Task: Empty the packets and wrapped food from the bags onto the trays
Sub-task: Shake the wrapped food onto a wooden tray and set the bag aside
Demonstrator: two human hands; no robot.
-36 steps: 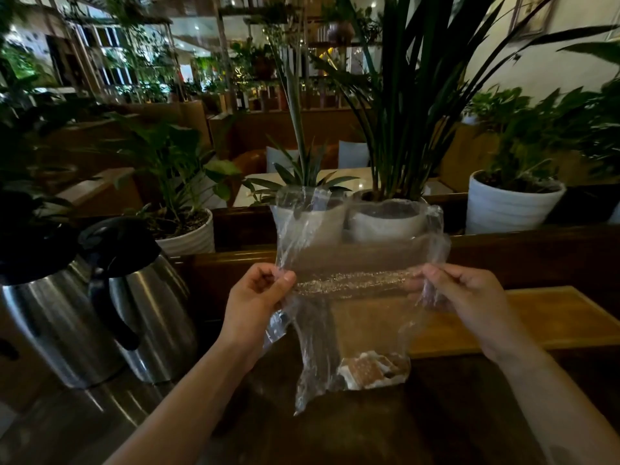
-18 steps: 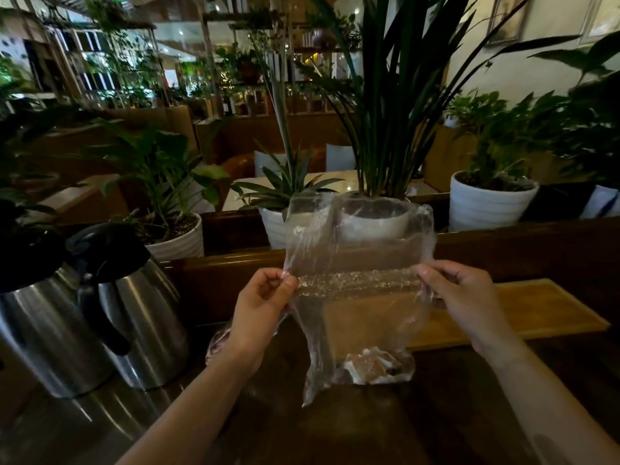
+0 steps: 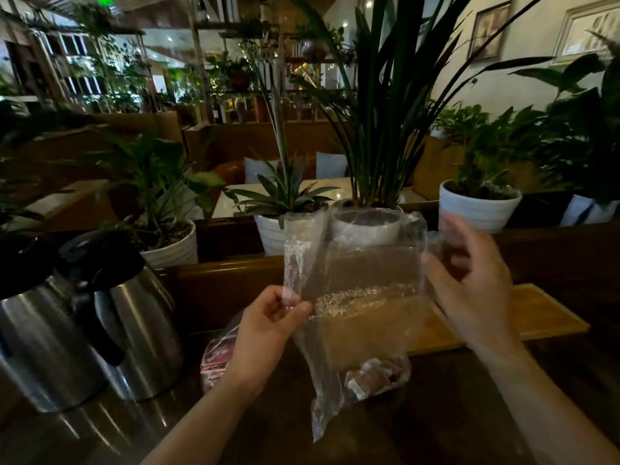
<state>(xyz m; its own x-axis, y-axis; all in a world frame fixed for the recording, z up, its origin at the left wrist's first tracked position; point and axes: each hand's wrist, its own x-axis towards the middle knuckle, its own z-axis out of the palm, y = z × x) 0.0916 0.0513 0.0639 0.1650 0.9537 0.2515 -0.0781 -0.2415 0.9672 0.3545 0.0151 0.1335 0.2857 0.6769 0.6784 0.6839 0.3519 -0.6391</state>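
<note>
A clear plastic bag (image 3: 362,317) hangs upright over the dark table, with brown wrapped food (image 3: 374,377) lying in its bottom. My left hand (image 3: 268,330) pinches the bag's left edge near the seal strip. My right hand (image 3: 469,290) is blurred at the bag's right edge, fingers spread and raised; whether it still touches the plastic is unclear. A wooden tray (image 3: 523,313) lies on the table behind the bag, to the right. A second bag with red packets (image 3: 216,360) lies on the table behind my left wrist.
Two steel jugs (image 3: 110,323) with black lids stand at the left. White plant pots (image 3: 479,209) line the wooden ledge behind the table. The dark table (image 3: 419,431) stretches toward me.
My right hand has let its fingers open and lifted from the seal strip. The bag's right side has slackened. The view has shifted, showing the second bag of red packets.
</note>
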